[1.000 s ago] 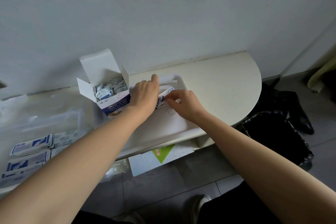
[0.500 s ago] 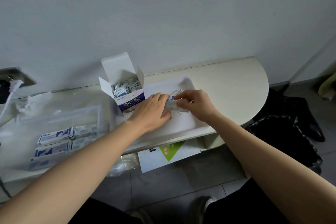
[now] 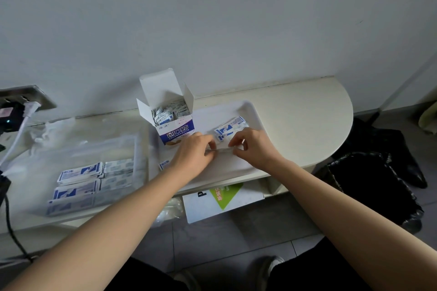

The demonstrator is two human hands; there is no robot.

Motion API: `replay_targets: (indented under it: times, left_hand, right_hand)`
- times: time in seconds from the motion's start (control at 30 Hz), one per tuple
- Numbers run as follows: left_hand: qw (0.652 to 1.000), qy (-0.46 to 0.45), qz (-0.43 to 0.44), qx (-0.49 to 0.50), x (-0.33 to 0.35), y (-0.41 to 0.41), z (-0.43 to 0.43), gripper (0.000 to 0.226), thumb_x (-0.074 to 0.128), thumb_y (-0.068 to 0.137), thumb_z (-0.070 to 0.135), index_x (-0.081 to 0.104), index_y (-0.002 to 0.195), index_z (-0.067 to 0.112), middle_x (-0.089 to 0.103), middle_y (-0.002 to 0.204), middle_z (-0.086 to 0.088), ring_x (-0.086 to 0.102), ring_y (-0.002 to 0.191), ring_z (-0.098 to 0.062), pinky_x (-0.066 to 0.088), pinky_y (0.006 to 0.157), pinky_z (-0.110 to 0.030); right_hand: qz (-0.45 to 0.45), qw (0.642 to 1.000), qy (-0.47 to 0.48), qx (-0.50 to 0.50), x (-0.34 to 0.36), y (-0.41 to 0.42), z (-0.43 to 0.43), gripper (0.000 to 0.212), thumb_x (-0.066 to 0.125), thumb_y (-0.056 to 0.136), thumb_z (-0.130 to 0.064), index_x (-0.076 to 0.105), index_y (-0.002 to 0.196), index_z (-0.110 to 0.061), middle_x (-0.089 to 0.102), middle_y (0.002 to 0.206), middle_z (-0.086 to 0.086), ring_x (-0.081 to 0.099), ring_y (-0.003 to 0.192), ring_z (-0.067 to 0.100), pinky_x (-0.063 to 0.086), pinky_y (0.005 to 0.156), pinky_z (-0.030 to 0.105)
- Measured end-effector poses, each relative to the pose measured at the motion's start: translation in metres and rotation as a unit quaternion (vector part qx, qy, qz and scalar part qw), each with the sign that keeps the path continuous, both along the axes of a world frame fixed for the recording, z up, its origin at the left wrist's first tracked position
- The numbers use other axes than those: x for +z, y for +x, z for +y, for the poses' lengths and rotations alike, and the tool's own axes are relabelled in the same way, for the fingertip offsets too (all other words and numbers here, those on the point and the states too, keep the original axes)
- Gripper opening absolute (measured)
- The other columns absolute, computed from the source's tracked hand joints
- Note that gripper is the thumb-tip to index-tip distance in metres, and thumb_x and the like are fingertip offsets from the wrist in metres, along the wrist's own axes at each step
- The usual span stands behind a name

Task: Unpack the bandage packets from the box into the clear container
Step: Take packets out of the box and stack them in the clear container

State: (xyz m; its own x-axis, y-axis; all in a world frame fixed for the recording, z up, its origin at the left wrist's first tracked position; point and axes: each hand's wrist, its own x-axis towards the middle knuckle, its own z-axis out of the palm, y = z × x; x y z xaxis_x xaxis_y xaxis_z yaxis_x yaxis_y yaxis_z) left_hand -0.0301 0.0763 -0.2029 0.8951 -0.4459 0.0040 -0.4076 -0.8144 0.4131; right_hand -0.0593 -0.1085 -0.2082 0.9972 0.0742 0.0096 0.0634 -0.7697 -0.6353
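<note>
Drawn apart now, left hand (image 3: 194, 152) and right hand (image 3: 254, 146) each pinch an end of what looks like a packet stack (image 3: 223, 149); clear container (image 3: 111, 146) next, I reckon.

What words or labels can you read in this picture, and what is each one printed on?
"创口贴" and "CHUANGKOUTIE": front of the open box.
"P": white sheet below the shelf; rest hidden.
"新编": green patch on that sheet; further characters cut off.
Handwriting on the box and print on the bandage packets: too small to read.
</note>
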Motion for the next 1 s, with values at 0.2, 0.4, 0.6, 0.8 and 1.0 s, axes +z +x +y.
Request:
replay_targets:
  times: [0.2,0.4,0.6,0.8,1.0]
  left_hand:
    - [0.998,-0.059,0.033,0.018,0.000,-0.005,-0.006,0.009,0.065,0.084,0.015,0.068,0.092,0.019,0.042,0.075,0.005,0.044,0.070,-0.014,0.027,0.058,-0.027]
    - [0.997,-0.048,0.022,0.055,0.004,-0.005,0.019,0.008,0.069,0.082,0.023,0.065,0.088,0.020,0.047,0.066,0.011,0.050,0.069,-0.014,0.029,0.054,-0.025]
    - [0.996,0.026,-0.028,0.081,0.006,-0.005,0.042,0.030,0.070,0.082,0.025,0.065,0.109,0.014,0.068,0.094,-0.005,0.063,0.090,-0.024,0.044,0.073,-0.030]
    - [0.991,0.104,-0.040,0.074,0.008,-0.008,0.043,0.044,0.068,0.081,0.042,0.061,0.114,0.012,0.066,0.111,-0.006,0.063,0.102,-0.025,0.049,0.082,-0.034]
    - [0.988,0.132,-0.002,0.085,0.006,-0.009,0.056,0.038,0.070,0.079,0.042,0.062,0.107,0.016,0.063,0.110,-0.006,0.061,0.097,-0.025,0.050,0.080,-0.034]
  right_hand:
    - [0.031,0.999,0.032,-0.019,0.005,0.000,0.001,0.010,0.069,0.079,-0.010,0.074,0.087,-0.014,0.057,0.069,-0.014,0.050,0.063,0.003,0.036,0.059,0.007]
    - [0.126,0.992,0.024,-0.003,0.017,0.004,-0.005,0.013,0.065,0.081,-0.011,0.075,0.087,-0.017,0.061,0.067,-0.008,0.053,0.064,0.007,0.042,0.060,0.014]
    - [0.129,0.990,-0.054,-0.012,0.014,0.005,0.003,0.014,0.063,0.080,-0.012,0.074,0.085,-0.019,0.059,0.069,-0.011,0.058,0.074,0.012,0.046,0.069,0.022]
    - [0.091,0.990,-0.101,-0.024,0.013,0.002,0.007,0.018,0.058,0.079,-0.012,0.072,0.089,-0.018,0.058,0.086,-0.003,0.055,0.082,0.017,0.043,0.072,0.024]
    - [0.092,0.984,-0.153,-0.010,0.016,0.008,0.014,0.018,0.061,0.078,-0.016,0.071,0.091,-0.024,0.058,0.089,-0.005,0.060,0.089,0.020,0.041,0.070,0.023]
